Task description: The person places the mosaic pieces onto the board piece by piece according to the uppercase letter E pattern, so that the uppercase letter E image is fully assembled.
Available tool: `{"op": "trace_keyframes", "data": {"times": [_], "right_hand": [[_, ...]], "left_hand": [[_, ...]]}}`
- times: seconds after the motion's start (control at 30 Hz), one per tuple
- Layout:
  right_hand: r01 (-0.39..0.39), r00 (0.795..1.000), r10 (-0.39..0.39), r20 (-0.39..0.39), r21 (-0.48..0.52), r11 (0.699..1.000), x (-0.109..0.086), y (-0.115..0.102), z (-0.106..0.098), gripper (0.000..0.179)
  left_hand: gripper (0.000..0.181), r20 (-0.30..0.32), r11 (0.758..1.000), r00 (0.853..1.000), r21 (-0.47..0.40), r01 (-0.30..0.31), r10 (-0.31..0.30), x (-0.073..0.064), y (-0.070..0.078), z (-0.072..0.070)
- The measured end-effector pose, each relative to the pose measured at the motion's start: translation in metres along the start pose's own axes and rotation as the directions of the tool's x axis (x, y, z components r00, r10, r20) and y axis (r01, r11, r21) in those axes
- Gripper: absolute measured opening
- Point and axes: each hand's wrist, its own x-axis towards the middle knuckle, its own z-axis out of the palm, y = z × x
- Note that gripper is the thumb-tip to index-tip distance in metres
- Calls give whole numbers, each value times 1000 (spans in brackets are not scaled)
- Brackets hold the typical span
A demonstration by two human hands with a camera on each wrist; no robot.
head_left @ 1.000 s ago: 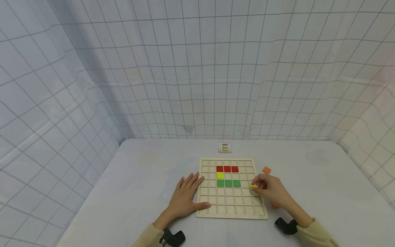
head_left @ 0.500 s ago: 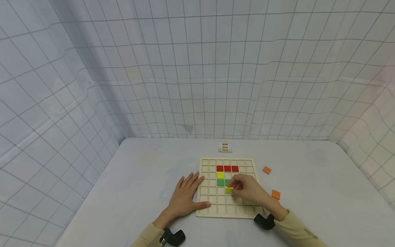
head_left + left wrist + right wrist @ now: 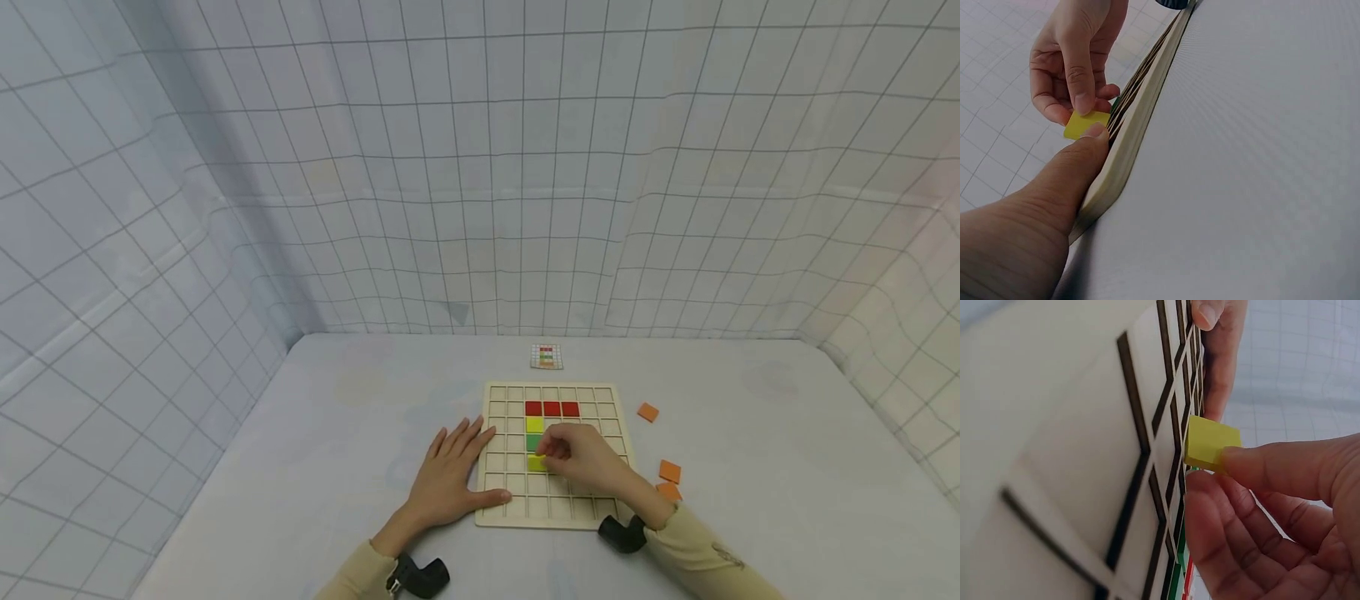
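My right hand (image 3: 583,458) pinches a yellow square tile (image 3: 536,463) between thumb and fingers. The tile is over the wooden grid board (image 3: 538,508), just below a green tile (image 3: 533,442) at the left of the green row. The hand hides the rest of that row in the head view. In the right wrist view the yellow tile (image 3: 1210,444) stands tilted, one edge at the grid. Fingers spread, my left hand (image 3: 446,482) rests at the board's left edge with its thumb on the rim. Higher on the board lie a yellow tile (image 3: 534,424) and a row of red tiles (image 3: 551,408).
One orange tile (image 3: 648,412) lies right of the board's upper part. Two more orange tiles (image 3: 671,472) lie lower, near my right forearm. A small card (image 3: 547,357) with a coloured grid pattern lies behind the board. Gridded white cloth (image 3: 480,183) hangs behind the table.
My right hand has carried the yellow tile leftward from the board's right side to below the green row's left end. The left hand has stayed in place.
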Motion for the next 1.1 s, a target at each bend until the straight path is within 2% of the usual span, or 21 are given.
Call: {"op": "trace_keyframes", "data": {"times": [0.33, 0.57, 0.83, 1.1], "right_hand": [[-6, 1000, 4, -19, -132, 991, 0, -5, 0, 13], [-18, 1000, 14, -21, -166, 986, -1, -7, -2, 10], [-14, 995, 35, 95, -211, 977, -4, -8, -3, 13], [4, 991, 19, 132, -170, 985, -11, -8, -7, 4]], "left_hand": [[94, 1, 1000, 1000, -10, 0, 0, 0, 1, -1], [94, -4, 1000, 1000, -9, -3, 3, 0, 0, -1], [95, 3, 1000, 1000, 1, 4, -4, 0, -1, 0], [96, 6, 1000, 1000, 7, 2, -2, 1, -1, 0]]}}
